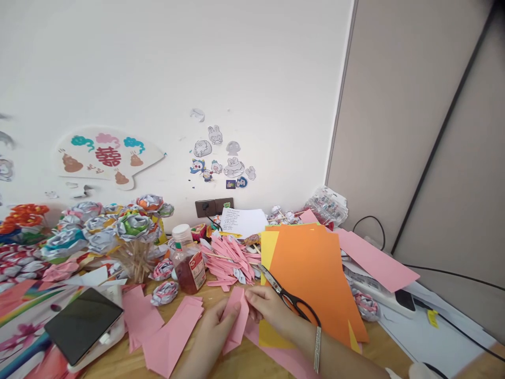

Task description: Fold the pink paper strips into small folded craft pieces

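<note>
Between my two hands is a folded strip of pink paper, upright and angled a little. My left hand grips its left side with the thumb across the front. The fingers of my right hand pinch its upper right edge. Black-handled scissors lie just beyond my right hand, on top of orange paper sheets. To the left of my left hand are stacked pink paper pieces. A pile of narrow folded pink strips sits straight ahead of my hands.
A jar of reddish liquid stands left of the strip pile. Paper flowers on sticks crowd the left back. A dark-screened phone lies at the left front. A white power strip and cables lie right.
</note>
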`<move>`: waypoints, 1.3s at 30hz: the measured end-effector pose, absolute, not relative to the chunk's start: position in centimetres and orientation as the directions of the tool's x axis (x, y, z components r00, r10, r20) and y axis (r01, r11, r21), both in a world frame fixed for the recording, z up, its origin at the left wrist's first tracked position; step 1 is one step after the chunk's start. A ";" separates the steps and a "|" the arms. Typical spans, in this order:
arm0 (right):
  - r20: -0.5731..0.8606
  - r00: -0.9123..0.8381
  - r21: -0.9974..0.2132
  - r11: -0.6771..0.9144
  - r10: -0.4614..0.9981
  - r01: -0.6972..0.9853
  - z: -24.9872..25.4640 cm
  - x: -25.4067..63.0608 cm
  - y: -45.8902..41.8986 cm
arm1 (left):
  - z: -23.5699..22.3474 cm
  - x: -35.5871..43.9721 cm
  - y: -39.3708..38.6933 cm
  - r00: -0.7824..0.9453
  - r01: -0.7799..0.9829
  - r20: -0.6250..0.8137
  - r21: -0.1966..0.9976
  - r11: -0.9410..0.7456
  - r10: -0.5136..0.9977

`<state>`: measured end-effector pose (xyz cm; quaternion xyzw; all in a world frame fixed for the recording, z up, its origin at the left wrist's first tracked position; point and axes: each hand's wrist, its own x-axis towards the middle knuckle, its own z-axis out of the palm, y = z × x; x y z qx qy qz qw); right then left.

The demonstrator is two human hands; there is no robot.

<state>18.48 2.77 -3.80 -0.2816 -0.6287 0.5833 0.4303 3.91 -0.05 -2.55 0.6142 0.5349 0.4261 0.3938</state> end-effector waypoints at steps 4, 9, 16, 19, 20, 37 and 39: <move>0.163 -0.448 -0.982 0.098 0.879 -0.163 -3.5 18.5 2.8 | -2.7 3.7 -0.1 0.121 0.424 0.117 0.892 -0.159 0.986; 0.169 -0.417 -0.983 0.123 0.893 -0.135 -3.3 18.6 2.8 | -2.3 3.9 -0.5 0.104 0.454 0.106 0.880 -0.142 0.989; 0.203 -0.408 -0.977 0.214 0.890 -0.019 -2.4 18.7 2.3 | -2.5 3.8 -0.3 0.059 0.487 0.090 0.867 -0.107 0.994; 0.203 -0.410 -0.976 0.218 0.889 -0.012 -2.5 18.6 2.4 | -2.5 3.8 -0.2 0.068 0.447 0.077 0.889 -0.100 0.995; 0.209 -0.406 -0.974 0.228 0.890 0.000 -2.7 18.6 2.4 | -2.5 3.7 -0.2 0.073 0.427 0.073 0.899 -0.097 0.995; 0.288 -0.373 -0.927 0.354 0.882 0.120 -3.7 18.3 2.1 | -2.1 4.0 -0.4 0.068 0.399 0.068 0.913 -0.090 0.995; 0.286 -0.375 -0.931 0.348 0.882 0.109 -3.6 18.3 2.1 | -1.9 4.0 -0.5 0.097 0.400 0.088 0.909 -0.120 0.991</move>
